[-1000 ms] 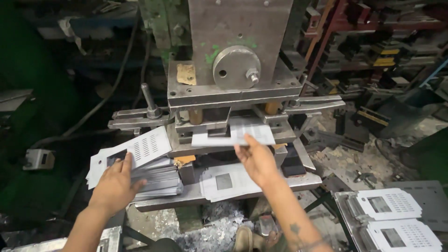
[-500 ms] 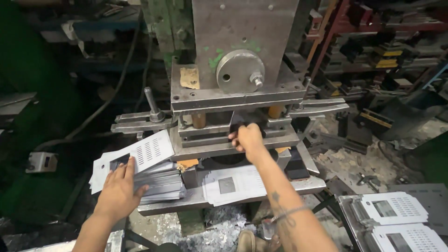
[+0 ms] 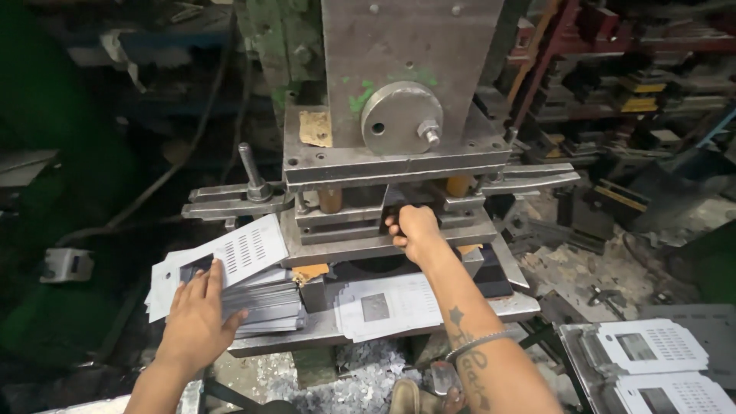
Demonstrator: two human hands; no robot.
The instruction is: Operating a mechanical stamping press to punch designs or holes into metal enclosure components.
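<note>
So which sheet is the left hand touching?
Start at the big grey press. Left of its base sits a stack of metal sheets; the left hand rests on the top sheet, the tilted one with slot rows and a square cutout.

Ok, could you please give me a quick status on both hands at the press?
Left hand flat on sheet stack. Right hand reaching into press gap; grip hidden. Nothing blocking.

Grey perforated sheets (image 3: 245, 264), green-smeared press (image 3: 399, 84).
</note>
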